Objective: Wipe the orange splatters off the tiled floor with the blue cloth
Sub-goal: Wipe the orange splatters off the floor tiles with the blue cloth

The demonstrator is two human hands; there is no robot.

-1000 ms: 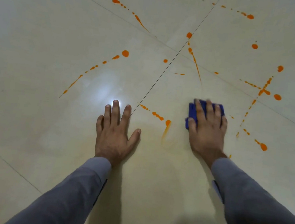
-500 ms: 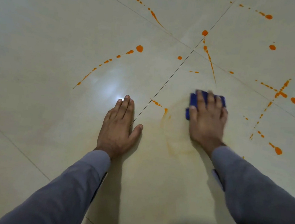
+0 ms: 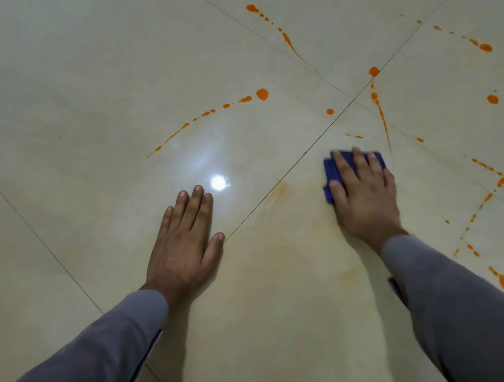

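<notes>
Glossy smooth cream tiled floor [image 3: 99, 83], mirroring a bright light spot [image 3: 218, 182]; wet-looking shiny orange splatters [image 3: 262, 94]; soft matt dark-blue cloth [image 3: 330, 172]; matt grey fabric sleeves [image 3: 117, 342]; faint dull orange smear [image 3: 298, 215].

Glossy cream tiled floor [image 3: 86, 59] all round me, thin dark grout lines [image 3: 321, 135] crossing at a slant, one bright lamp glare [image 3: 219, 182] bouncing off the shine, shadow pooling nearest me.
</notes>
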